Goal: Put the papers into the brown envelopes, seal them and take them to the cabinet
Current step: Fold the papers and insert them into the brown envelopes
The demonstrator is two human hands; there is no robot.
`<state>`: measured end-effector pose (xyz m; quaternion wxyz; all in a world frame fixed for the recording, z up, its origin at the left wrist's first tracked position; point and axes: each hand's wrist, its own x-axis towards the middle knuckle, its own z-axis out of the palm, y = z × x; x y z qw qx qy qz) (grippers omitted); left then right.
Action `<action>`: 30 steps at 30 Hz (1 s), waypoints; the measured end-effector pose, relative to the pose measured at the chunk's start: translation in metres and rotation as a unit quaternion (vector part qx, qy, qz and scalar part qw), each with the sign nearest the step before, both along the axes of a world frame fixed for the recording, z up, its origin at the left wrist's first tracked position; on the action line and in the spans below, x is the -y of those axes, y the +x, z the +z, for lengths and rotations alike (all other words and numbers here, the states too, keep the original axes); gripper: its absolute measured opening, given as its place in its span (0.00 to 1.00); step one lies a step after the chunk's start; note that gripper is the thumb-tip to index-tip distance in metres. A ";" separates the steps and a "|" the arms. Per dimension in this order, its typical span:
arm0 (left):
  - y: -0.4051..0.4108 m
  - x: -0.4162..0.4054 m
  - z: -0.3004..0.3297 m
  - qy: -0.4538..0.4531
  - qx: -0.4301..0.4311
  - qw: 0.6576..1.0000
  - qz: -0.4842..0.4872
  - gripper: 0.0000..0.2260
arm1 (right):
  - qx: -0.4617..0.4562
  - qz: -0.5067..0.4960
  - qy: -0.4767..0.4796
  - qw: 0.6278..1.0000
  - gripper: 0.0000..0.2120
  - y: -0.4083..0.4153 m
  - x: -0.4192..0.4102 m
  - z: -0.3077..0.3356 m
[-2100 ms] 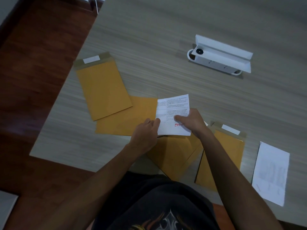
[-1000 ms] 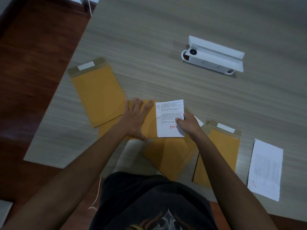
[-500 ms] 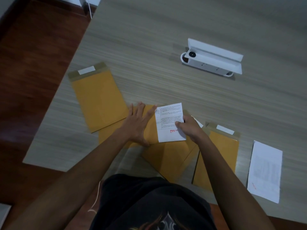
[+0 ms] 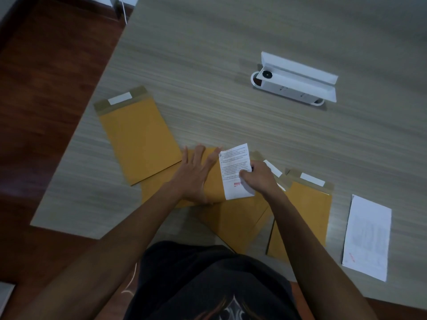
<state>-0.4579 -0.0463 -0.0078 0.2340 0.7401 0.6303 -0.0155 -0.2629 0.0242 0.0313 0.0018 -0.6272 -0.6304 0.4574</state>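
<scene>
Now folded paper lengthwise away.

shirt: dark | print: possibly orange-white | arms: bare

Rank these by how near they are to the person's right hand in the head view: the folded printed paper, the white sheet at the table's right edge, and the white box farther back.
1. Folded printed paper: pinched by the right hand.
2. White sheet: lying to the right.
3. White box: far back on the table.

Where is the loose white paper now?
The white paper lies at the table's right near edge, just right of the rightmost envelope.
</scene>
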 end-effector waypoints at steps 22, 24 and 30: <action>0.011 0.000 -0.009 -0.007 -0.044 0.999 -0.015 0.68 | -0.024 -0.082 -0.045 0.995 0.11 0.006 -0.002 -0.010; 0.010 -0.001 -0.008 -0.009 -0.039 0.999 -0.015 0.68 | -0.015 -0.073 -0.038 0.997 0.11 0.003 -0.002 -0.011; 0.006 0.000 -0.007 -0.004 -0.045 0.999 0.000 0.70 | -0.035 -0.061 -0.057 0.996 0.12 0.003 -0.004 -0.010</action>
